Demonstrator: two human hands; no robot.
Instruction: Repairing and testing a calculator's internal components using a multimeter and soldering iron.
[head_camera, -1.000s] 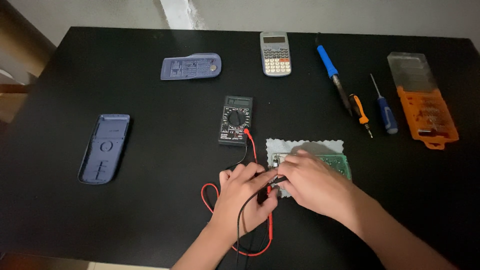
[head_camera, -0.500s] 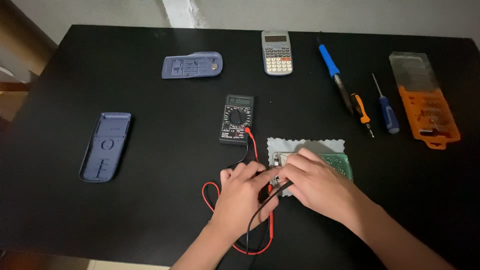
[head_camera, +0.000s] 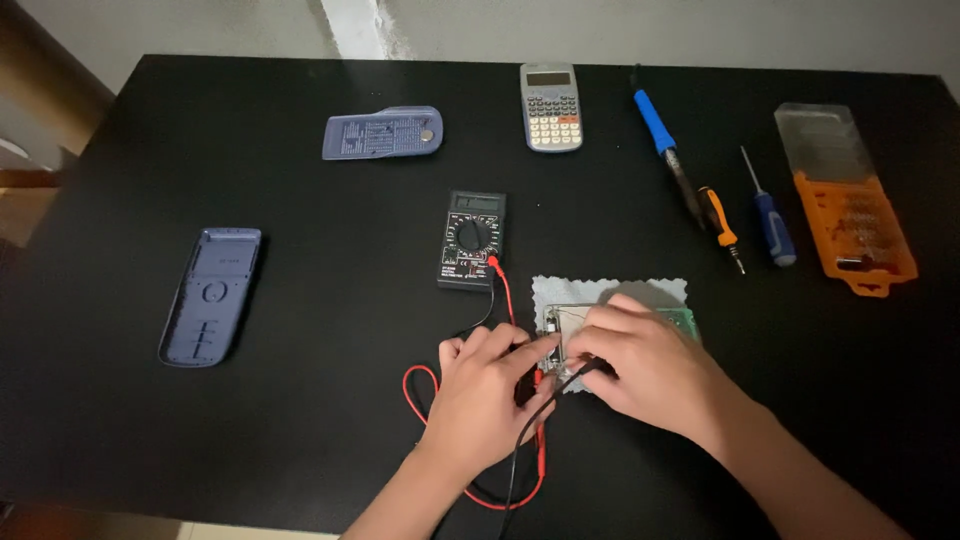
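Left hand pinching red probe lead, right hand pinching black probe lead, tips meeting on green circuit board (black multimeter at 11 o'clock, dial readable).

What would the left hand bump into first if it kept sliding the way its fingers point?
The left hand points up and to the right, toward the circuit board on its grey cloth. It would probably meet the board's near edge and the right hand there; depth is unclear.

Electronics workbench: multimeter, soldering iron
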